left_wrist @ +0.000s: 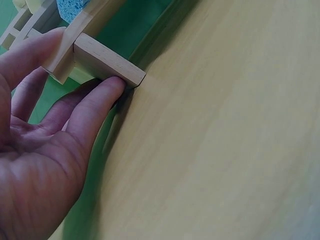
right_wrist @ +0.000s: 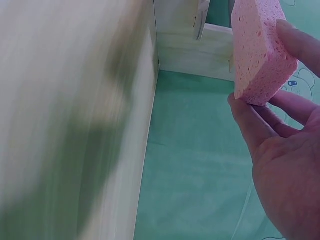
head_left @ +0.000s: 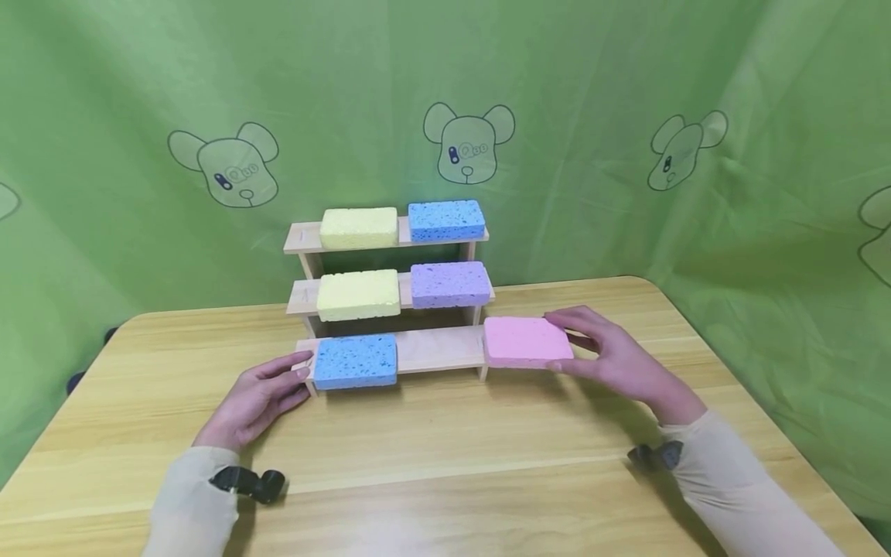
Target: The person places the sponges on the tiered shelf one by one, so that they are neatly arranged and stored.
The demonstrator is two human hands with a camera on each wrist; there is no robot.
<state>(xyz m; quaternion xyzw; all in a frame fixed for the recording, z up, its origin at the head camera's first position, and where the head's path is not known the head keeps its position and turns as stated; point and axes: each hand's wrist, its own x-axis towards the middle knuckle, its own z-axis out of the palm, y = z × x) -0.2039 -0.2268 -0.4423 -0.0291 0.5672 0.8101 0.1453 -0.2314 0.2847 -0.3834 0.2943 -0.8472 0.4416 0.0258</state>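
Observation:
A three-tier wooden rack [head_left: 438, 350] stands on the table with sponges on its tiers. My left hand [head_left: 257, 398] holds the left end of its lowest tier; in the left wrist view, fingers [left_wrist: 95, 107] touch the board end and the leg [left_wrist: 110, 60]. Close by, a blue sponge [head_left: 355, 361] lies on that tier. Between thumb and fingers, my right hand [head_left: 612, 356] pinches a pink sponge [head_left: 525, 340] by its right part, at the tier's right end. In the right wrist view, the pink sponge [right_wrist: 260, 55] shows its porous side, fingertips on opposite faces.
Above, the middle tier bears a yellow sponge [head_left: 358, 295] and a purple sponge [head_left: 450, 284]. On the top tier lie another yellow sponge [head_left: 359, 227] and another blue sponge [head_left: 446, 220]. A green curtain [head_left: 571, 224] hangs behind the wooden table [head_left: 418, 464].

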